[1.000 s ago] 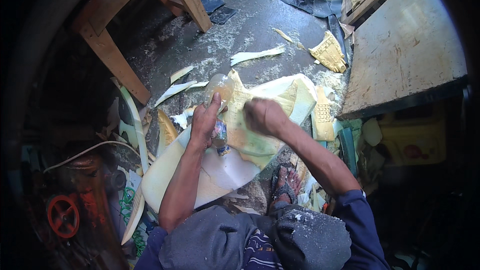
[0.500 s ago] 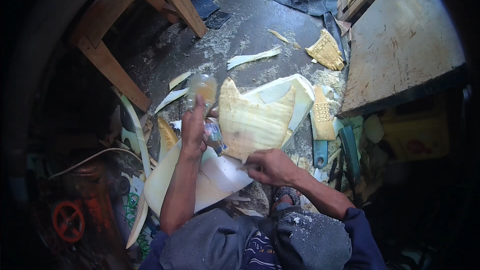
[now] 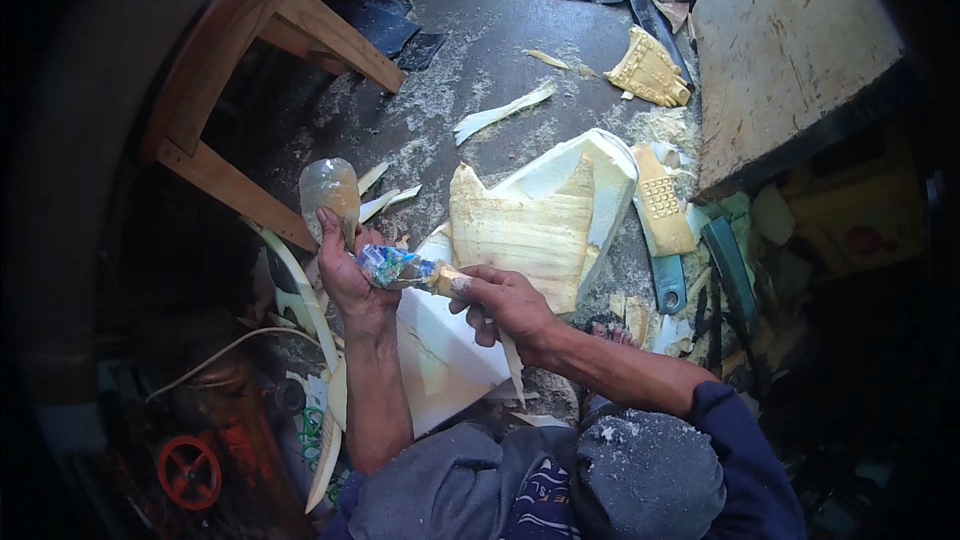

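The left hand (image 3: 350,278) is clasping its fingers around the clear bottle (image 3: 330,188) while the right hand (image 3: 515,310) is pinching a tan end piece (image 3: 446,281), ideally steadily, without twisting.

The dark floor (image 3: 500,75) is streaked with pale dust and looks brighter at its far end. On the left stands a brown wooden furniture frame (image 3: 340,35) with thick legs. On the right, a large, scuffed, pale panel (image 3: 790,50) has a dark near edge. Deep shadow covers both sides.
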A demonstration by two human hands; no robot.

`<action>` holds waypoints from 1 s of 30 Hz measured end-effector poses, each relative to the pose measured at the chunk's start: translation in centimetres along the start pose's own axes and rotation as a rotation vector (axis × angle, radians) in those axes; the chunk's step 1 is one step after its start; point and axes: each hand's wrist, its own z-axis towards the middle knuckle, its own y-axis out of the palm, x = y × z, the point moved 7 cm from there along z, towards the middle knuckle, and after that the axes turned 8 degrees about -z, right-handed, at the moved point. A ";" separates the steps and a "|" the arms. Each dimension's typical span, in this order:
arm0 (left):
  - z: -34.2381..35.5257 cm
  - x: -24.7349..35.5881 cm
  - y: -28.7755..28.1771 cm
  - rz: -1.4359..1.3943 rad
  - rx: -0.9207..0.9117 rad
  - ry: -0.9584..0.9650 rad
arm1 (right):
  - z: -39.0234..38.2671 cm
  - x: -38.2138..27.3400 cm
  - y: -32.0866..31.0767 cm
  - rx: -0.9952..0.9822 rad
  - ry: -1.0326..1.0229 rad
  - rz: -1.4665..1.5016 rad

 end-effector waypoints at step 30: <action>1.1 -2.5 -14.0 -0.547 -0.415 -0.360 | 8.6 -19.0 -33.0 0.549 -0.214 -1.272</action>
